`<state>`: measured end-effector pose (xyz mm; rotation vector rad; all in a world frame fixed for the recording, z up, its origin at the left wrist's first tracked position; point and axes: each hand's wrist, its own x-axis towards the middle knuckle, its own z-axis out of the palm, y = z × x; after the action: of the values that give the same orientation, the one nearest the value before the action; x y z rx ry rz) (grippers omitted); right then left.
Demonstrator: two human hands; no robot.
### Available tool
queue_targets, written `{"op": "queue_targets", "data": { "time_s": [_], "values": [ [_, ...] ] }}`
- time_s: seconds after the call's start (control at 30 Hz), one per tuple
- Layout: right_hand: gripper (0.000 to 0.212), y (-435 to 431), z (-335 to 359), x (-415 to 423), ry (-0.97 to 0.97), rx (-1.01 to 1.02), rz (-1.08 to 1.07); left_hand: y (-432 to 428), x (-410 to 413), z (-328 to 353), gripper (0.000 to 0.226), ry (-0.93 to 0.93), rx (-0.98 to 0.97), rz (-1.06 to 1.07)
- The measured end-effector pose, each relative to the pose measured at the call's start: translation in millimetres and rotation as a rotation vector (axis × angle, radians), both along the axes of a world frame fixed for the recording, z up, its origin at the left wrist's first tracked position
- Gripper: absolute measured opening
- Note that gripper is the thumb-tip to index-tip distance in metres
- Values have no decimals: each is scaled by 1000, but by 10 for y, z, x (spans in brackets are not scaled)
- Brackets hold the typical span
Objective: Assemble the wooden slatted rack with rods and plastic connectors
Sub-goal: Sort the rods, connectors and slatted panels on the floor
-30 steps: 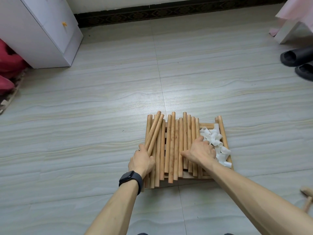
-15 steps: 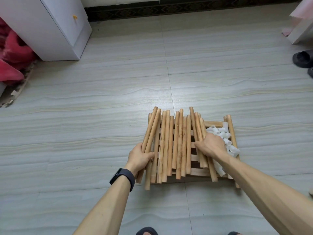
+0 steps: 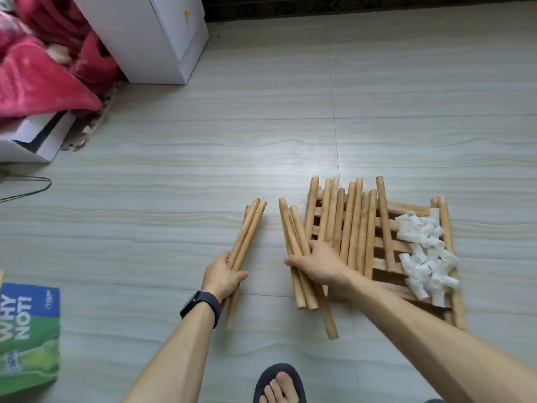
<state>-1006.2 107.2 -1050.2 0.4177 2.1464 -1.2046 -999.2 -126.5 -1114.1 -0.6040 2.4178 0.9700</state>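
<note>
Gripping three rods (image 3: 248,231) in the left hand (image 3: 223,274), grip clenched round them, well left of the slatted panel (image 3: 406,205) on the floor (image 3: 203,170). Grasping three more rods (image 3: 292,237) in the right hand (image 3: 316,269), at the panel's left edge. Across the panel, about nine loose rods (image 3: 353,228); along its right edge, two edge rods (image 3: 446,228). Heaped on its right part, white plastic connectors (image 3: 421,251), too tangled to count.

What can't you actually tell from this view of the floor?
All in the head view:
Exact number of rods gripped by the left hand: they overlap.
Full layout of the slatted panel: loose rods, white connectors and the right hand cover it.
Connector count: heaped, too small.
The green box: cut by left edge.
</note>
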Motion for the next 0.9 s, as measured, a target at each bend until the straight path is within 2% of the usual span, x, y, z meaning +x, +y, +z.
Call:
{"op": "queue_targets", "data": {
  "time_s": [0.17,0.3,0.43,0.6,0.73,0.9],
  "values": [
    [24,-769,-491,350,-148,-195,-156,-309,321,-183,37,-38,-40,70],
    [31,-958,-833,438,-213,-218,-208,-465,446,-255,37,-69,-108,105],
    [30,-969,-952,392,-207,-229,-199,-469,436,-288,51,-64,-197,104],
    [62,-891,-940,357,-130,-198,-226,-290,457,-307,76,42,-245,59],
    [66,-861,-875,450,-69,-159,-124,-53,481,-342,72,107,-270,-6],
    [54,-947,-808,582,-69,-247,-76,29,537,-325,65,91,-298,-58]
  ]
}}
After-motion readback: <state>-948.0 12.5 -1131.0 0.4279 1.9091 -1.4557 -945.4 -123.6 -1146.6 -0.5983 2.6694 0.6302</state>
